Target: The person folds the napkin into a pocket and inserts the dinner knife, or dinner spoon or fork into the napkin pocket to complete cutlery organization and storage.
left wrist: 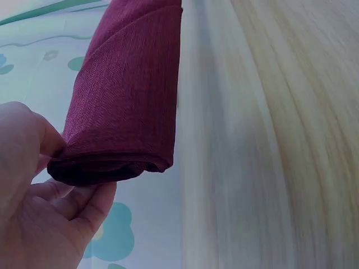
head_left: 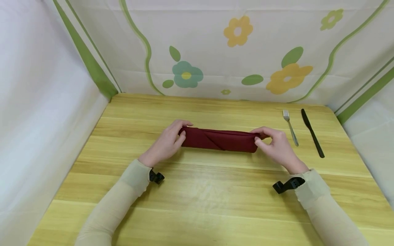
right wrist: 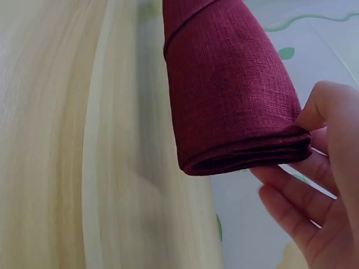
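A dark red cloth napkin (head_left: 218, 140), folded into a long flat roll, spans the space between both hands above the middle of the table. A slanting fold edge crosses its front. My left hand (head_left: 167, 140) pinches the left end between thumb and fingers; in the left wrist view the napkin's (left wrist: 126, 95) layered end shows. My right hand (head_left: 276, 145) pinches the opposite end the same way, and the right wrist view shows the napkin's (right wrist: 230, 84) stacked layers there. The fingers behind the cloth are partly hidden.
On the right of the wooden table (head_left: 203, 205) lie a silver fork (head_left: 290, 127) and, beyond it, a black knife (head_left: 312, 133). A white curtain (head_left: 212, 51) with printed flowers stands along the back edge and both sides.
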A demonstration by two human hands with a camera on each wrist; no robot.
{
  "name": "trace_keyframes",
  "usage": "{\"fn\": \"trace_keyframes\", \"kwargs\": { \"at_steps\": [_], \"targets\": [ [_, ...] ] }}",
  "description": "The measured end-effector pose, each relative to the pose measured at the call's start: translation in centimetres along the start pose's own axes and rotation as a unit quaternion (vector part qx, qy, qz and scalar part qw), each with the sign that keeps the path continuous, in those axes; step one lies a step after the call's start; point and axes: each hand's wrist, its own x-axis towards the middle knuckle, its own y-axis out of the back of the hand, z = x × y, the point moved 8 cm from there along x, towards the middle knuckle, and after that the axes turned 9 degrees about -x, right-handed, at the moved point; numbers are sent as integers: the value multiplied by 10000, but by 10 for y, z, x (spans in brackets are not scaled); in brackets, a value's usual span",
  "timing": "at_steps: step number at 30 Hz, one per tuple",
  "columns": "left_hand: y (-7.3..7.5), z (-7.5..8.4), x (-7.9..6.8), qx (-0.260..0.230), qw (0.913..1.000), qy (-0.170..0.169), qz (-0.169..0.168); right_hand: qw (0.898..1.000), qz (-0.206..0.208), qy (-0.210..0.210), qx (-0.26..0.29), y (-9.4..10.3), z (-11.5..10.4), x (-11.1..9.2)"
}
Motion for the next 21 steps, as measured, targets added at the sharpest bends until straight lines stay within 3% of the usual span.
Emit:
{"fn": "trace_keyframes", "kwargs": {
  "at_steps": [3, 12, 21],
  "targets": [
    [-1, -1, 1, -101, 9998, 156, -49, 9993, -307, -228, 36, -4, 3, 0],
    [-18, -27, -2, -277, 9898, 1241, -638, 9901, -1132, -776, 301, -30, 21, -1],
    [-24, -44, 2, -343, 9868, 1491, -536, 9867, -1279, -973, 261, -45, 37, 5]
  ]
}}
